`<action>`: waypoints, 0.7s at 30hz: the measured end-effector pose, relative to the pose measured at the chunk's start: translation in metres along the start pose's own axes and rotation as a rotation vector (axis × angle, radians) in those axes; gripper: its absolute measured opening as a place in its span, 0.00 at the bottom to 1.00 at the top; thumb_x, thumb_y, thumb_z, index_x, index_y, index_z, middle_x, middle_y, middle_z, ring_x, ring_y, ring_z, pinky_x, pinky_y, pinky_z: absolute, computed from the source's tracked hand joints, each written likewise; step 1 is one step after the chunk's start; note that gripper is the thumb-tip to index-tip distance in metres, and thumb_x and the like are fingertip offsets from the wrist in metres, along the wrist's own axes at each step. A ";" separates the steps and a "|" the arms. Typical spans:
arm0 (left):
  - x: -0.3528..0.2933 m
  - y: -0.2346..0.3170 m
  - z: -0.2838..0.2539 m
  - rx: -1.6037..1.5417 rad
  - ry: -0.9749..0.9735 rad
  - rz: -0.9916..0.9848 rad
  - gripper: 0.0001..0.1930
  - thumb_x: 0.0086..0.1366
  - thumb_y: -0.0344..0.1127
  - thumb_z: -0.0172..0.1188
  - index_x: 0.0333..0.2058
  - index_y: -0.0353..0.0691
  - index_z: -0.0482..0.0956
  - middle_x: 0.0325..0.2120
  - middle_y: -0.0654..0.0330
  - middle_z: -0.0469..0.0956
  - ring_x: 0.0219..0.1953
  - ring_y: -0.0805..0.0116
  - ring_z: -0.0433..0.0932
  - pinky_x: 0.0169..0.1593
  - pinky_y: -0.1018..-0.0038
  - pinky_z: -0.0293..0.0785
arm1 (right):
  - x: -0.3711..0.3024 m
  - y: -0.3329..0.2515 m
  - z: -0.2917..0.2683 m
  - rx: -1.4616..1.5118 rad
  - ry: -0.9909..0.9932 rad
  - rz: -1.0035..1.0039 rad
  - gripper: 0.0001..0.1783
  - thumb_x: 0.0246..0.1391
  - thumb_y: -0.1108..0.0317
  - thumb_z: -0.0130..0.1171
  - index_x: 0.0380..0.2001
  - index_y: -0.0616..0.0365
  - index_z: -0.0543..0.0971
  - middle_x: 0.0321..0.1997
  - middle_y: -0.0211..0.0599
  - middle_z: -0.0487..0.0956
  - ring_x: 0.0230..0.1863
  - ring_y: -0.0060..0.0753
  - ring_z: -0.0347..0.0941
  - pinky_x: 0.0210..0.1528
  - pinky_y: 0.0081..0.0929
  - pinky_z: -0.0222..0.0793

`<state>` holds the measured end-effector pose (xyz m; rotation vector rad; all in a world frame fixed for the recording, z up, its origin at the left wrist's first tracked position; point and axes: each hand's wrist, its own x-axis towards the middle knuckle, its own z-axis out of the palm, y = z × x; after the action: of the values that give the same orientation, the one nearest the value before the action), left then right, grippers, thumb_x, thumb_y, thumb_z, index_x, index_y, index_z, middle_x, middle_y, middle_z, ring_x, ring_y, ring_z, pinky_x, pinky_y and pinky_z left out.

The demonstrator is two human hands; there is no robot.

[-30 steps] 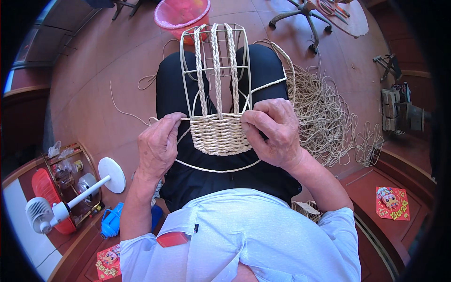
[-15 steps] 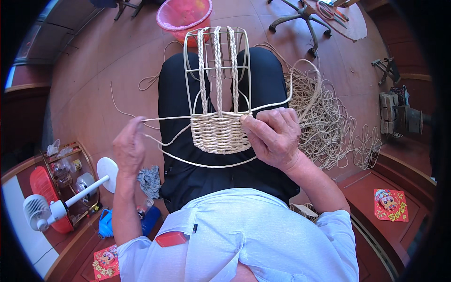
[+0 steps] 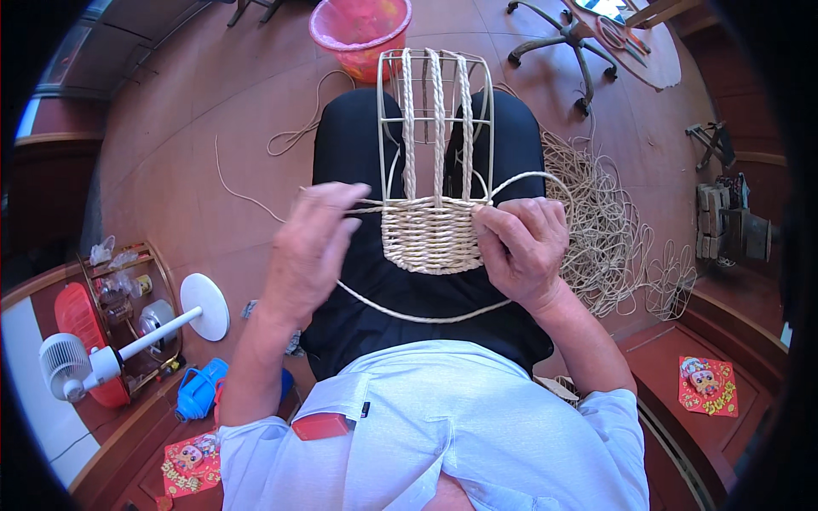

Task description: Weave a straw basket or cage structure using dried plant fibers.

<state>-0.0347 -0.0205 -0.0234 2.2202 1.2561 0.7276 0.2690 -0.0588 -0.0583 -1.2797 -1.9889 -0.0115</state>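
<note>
A half-woven basket (image 3: 433, 243) lies across my lap, its weave of twisted cord filling the near end of a pale wire frame (image 3: 381, 153). Three braided strands (image 3: 439, 128) run along the bare part of the frame. My right hand (image 3: 528, 247) pinches the weave's right edge, where a cord loops out to the right. At the left, my left hand (image 3: 311, 251) has its fingers curled about the cord (image 3: 368, 206) leaving the weave's left edge; thumb and forefinger tips stand a little apart. A slack length of cord sags from this hand across my lap.
A large heap of loose cord (image 3: 596, 230) covers the floor to the right. Beyond my knees stand a pink bucket (image 3: 358, 38) and a wheeled chair base (image 3: 567, 38). Scissors (image 3: 622, 38) lie on a board. At left are a white fan (image 3: 102, 366) and a blue jug (image 3: 200, 387).
My left hand has moved right, close to the weave, and the cord it had stretched out is now bunched near it. My right hand keeps its pinch on the edge. The whole view has shifted slightly.
</note>
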 end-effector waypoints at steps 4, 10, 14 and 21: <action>0.007 -0.010 0.021 -0.090 -0.008 -0.013 0.13 0.72 0.19 0.63 0.53 0.33 0.84 0.48 0.50 0.84 0.45 0.54 0.87 0.50 0.63 0.83 | 0.000 -0.003 0.003 0.003 0.007 0.010 0.13 0.52 0.72 0.75 0.42 0.48 0.88 0.34 0.24 0.80 0.33 0.31 0.76 0.40 0.34 0.65; 0.022 -0.009 0.009 -0.227 -0.145 -0.079 0.08 0.72 0.20 0.63 0.48 0.33 0.83 0.41 0.49 0.83 0.43 0.47 0.86 0.46 0.59 0.82 | 0.004 -0.006 0.003 0.032 -0.007 0.021 0.12 0.53 0.75 0.76 0.41 0.51 0.87 0.33 0.26 0.80 0.33 0.31 0.75 0.40 0.34 0.65; 0.033 0.012 0.000 0.041 0.085 0.095 0.07 0.71 0.25 0.66 0.47 0.38 0.83 0.41 0.53 0.81 0.43 0.51 0.85 0.43 0.61 0.81 | -0.001 -0.005 0.006 0.023 0.010 0.038 0.12 0.52 0.72 0.76 0.40 0.48 0.87 0.33 0.25 0.80 0.32 0.31 0.76 0.39 0.35 0.64; 0.052 0.048 0.040 0.038 -0.045 0.180 0.06 0.70 0.28 0.70 0.44 0.38 0.84 0.35 0.55 0.78 0.37 0.53 0.84 0.41 0.60 0.81 | 0.000 -0.009 0.006 0.044 0.024 0.069 0.11 0.52 0.72 0.76 0.39 0.47 0.87 0.32 0.24 0.80 0.32 0.31 0.76 0.39 0.34 0.64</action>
<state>0.0439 -0.0032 -0.0114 2.3902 1.0664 0.7207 0.2583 -0.0614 -0.0595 -1.3131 -1.9138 0.0499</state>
